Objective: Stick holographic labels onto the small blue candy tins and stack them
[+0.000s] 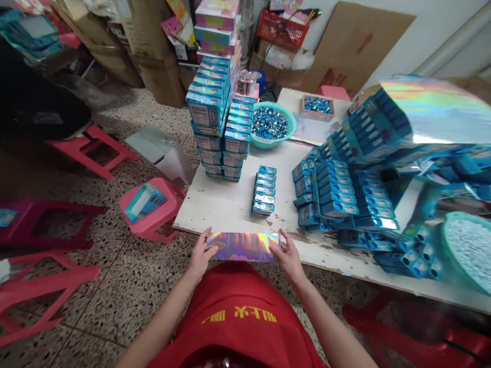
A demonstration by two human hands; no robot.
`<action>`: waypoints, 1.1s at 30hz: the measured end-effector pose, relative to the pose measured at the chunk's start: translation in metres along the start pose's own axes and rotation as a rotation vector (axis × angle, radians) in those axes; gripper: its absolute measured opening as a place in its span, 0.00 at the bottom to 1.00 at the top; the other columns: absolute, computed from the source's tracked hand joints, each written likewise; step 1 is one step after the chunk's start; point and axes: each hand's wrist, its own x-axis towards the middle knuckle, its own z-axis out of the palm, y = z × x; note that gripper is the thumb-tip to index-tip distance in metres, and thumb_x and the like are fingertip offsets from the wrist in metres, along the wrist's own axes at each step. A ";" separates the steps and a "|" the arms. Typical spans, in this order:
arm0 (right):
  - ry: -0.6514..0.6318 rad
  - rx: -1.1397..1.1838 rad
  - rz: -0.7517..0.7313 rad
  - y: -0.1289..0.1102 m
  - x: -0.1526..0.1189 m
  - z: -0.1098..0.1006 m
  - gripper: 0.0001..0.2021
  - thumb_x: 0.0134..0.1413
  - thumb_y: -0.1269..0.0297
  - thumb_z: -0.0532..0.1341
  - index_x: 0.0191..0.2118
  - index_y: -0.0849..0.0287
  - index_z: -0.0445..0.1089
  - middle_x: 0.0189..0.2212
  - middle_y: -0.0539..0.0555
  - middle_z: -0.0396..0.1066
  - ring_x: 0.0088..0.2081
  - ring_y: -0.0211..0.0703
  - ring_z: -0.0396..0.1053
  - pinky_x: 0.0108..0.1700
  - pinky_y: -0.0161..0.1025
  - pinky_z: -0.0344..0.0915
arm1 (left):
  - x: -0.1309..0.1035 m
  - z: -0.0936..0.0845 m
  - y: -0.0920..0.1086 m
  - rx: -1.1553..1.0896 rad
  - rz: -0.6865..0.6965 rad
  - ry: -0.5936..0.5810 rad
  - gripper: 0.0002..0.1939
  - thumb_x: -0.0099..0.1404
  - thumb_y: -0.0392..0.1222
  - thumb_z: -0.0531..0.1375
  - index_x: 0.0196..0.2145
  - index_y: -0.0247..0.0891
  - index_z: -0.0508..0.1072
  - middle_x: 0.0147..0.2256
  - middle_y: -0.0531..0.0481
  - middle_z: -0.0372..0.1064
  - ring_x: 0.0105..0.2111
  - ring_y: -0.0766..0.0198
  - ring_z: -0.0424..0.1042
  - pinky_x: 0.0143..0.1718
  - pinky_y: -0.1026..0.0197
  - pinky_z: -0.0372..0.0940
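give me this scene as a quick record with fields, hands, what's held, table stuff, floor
left hand: gripping one end of the iridescent piece
right hand: gripping its other end
held position: level, at the near edge of the white table
table, middle: short row of blue boxes
table, left: tall stacks of blue boxes
behind the row: teal basin of shiny blue and silver pieces
floor, left: pink stool with blue boxes on it

A bright red cloth garment (pixel 230 294) with blocky yellow lettering (pixel 255 314) covered the torso; bare, sleeveless forearms (pixel 166 309) led to ungloved hands (pixel 199 258).
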 end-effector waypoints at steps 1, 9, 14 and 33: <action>0.030 -0.011 -0.026 0.002 0.002 -0.002 0.43 0.32 0.53 0.70 0.57 0.55 0.55 0.26 0.47 0.69 0.27 0.40 0.68 0.30 0.36 0.64 | 0.004 0.001 -0.003 -0.008 0.001 -0.018 0.45 0.51 0.46 0.63 0.62 0.35 0.47 0.36 0.45 0.74 0.36 0.60 0.74 0.38 0.61 0.67; 0.103 -0.074 0.008 0.005 0.046 -0.025 0.25 0.27 0.45 0.69 0.30 0.59 0.68 0.17 0.46 0.65 0.20 0.36 0.61 0.24 0.34 0.57 | 0.053 0.022 0.006 0.752 0.325 0.063 0.20 0.58 0.41 0.56 0.49 0.37 0.66 0.46 0.41 0.69 0.46 0.54 0.68 0.49 0.49 0.61; 0.036 -0.074 0.015 -0.001 0.068 -0.029 0.25 0.30 0.46 0.69 0.32 0.57 0.67 0.16 0.43 0.63 0.19 0.35 0.60 0.25 0.33 0.57 | 0.082 0.097 0.034 1.103 0.724 -0.449 0.15 0.63 0.42 0.55 0.48 0.41 0.69 0.51 0.44 0.67 0.54 0.56 0.62 0.56 0.50 0.54; -0.090 -0.888 -0.225 -0.032 0.089 -0.040 0.11 0.53 0.58 0.58 0.25 0.56 0.72 0.26 0.51 0.65 0.29 0.39 0.65 0.31 0.34 0.57 | 0.115 0.147 0.042 1.247 0.373 -0.724 0.13 0.66 0.44 0.50 0.39 0.39 0.73 0.38 0.49 0.72 0.39 0.61 0.70 0.41 0.62 0.61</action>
